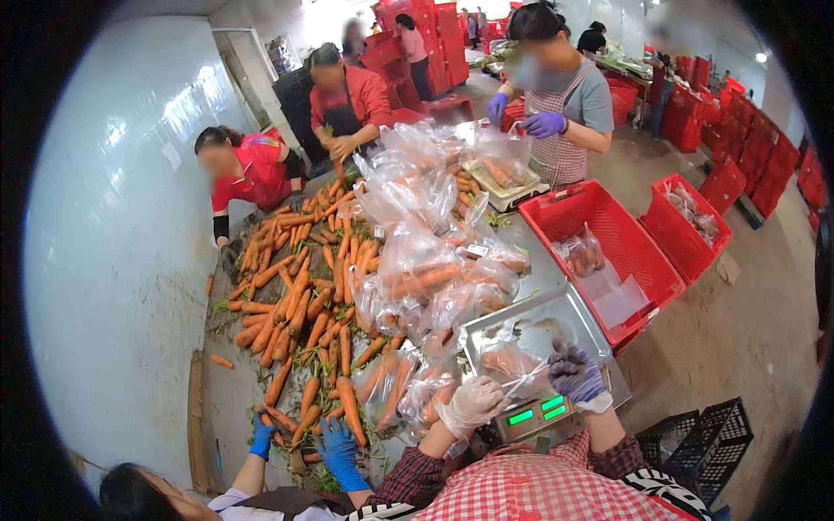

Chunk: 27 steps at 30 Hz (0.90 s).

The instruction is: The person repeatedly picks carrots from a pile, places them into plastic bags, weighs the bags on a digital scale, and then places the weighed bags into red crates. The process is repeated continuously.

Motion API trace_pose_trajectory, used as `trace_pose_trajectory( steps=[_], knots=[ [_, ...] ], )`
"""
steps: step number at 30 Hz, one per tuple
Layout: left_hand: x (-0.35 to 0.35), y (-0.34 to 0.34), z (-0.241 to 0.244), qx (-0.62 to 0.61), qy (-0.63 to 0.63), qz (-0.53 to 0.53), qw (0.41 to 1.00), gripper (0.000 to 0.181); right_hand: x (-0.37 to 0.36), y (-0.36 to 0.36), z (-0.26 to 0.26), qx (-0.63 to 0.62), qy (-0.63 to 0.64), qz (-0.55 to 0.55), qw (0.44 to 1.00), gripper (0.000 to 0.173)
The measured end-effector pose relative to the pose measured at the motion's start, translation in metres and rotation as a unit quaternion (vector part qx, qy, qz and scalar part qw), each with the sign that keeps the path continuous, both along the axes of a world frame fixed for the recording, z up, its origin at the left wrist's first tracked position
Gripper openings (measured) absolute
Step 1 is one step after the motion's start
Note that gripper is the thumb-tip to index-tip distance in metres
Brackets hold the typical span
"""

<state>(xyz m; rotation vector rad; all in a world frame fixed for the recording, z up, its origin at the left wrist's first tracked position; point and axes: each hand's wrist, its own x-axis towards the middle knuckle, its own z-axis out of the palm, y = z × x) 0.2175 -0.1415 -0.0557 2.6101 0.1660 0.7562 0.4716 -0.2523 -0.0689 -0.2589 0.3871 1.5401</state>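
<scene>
A clear plastic bag of carrots point(511, 362) rests on the steel pan point(580, 312) of a digital scale, right in front of me. My left hand point(474, 405), in a thin whitish glove, grips the bag's twisted top from the left. On the other side, my right hand point(578, 376), in a purple-striped glove, pinches the same gathered plastic. A whitish strip of it stretches between my hands. Just below, the scale's display point(535, 410) glows green. More bagged carrots point(427, 391) lie against the scale's left side.
Loose carrots point(293, 312) and filled plastic bags point(423, 260) cover much of the metal table. Beside me a co-worker's blue-gloved hands point(339, 452) touch carrots. A red crate point(603, 260) stands right of the scale, black crates point(704, 443) lower right. Several co-workers stand around the far side.
</scene>
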Motion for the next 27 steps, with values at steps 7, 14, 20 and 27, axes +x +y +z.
trace_pose_trajectory(
  steps=[7,14,20,27],
  knots=[
    [0.018,-0.029,0.016,-0.158,-0.092,0.132,0.974,0.075,-0.079,-0.017,0.112,0.225,-0.78,0.134,0.568,0.042],
    [-0.028,-0.058,0.028,-0.276,-0.107,0.235,0.926,0.018,-0.078,-0.025,0.123,0.216,-0.704,0.142,0.662,0.048],
    [-0.109,-0.063,-0.033,-0.268,-0.254,0.47,0.802,0.014,-0.078,-0.021,0.117,0.153,-0.66,0.21,0.705,0.037],
    [-0.114,-0.013,-0.04,-0.314,-0.042,0.428,0.846,0.015,-0.071,-0.015,0.1,0.154,-0.734,0.192,0.632,0.035]
  ],
)
